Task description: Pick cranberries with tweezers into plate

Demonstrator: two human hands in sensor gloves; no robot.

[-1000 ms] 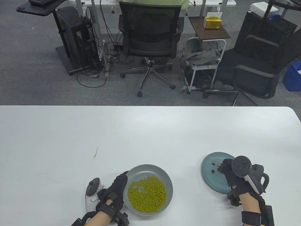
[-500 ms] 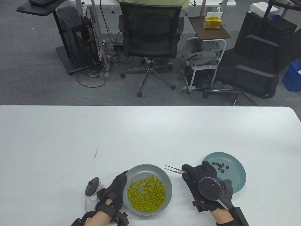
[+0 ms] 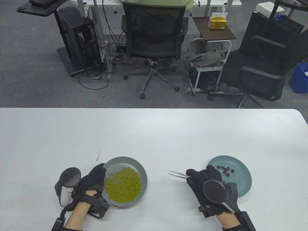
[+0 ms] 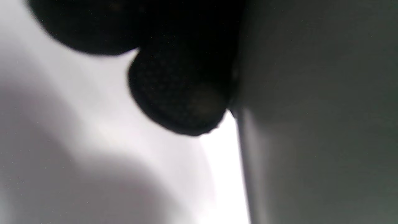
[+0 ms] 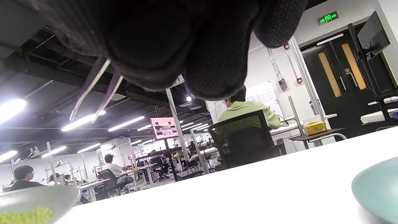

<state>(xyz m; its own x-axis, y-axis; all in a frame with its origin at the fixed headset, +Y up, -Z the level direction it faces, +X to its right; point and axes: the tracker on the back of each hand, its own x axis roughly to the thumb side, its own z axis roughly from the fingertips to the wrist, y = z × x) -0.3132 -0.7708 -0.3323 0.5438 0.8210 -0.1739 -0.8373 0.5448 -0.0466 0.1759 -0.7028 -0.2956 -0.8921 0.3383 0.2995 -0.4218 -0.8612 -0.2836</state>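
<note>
My right hand point(image 3: 193, 176) grips metal tweezers point(image 3: 176, 174) that point left over the bare table, tips slightly apart and empty. They also show in the right wrist view point(image 5: 93, 93). Several dark cranberries point(image 3: 225, 169) lie on the teal plate point(image 3: 240, 184) just right of that hand. My left hand point(image 3: 99, 172) grips the left rim of a grey plate point(image 3: 142, 169) that holds a heap of green beans point(image 3: 122, 184). In the left wrist view a gloved fingertip point(image 4: 180, 93) presses against the plate's wall point(image 4: 311, 124).
The table's front edge is close under both wrists. A small dark mark point(image 3: 98, 156) lies on the white table behind the grey plate. Office chairs and a cart stand beyond the far edge.
My right hand left the teal plate and moved left with the tweezers, then held nearly still. In the last half second my left hand moved the grey plate left and a little farther away.
</note>
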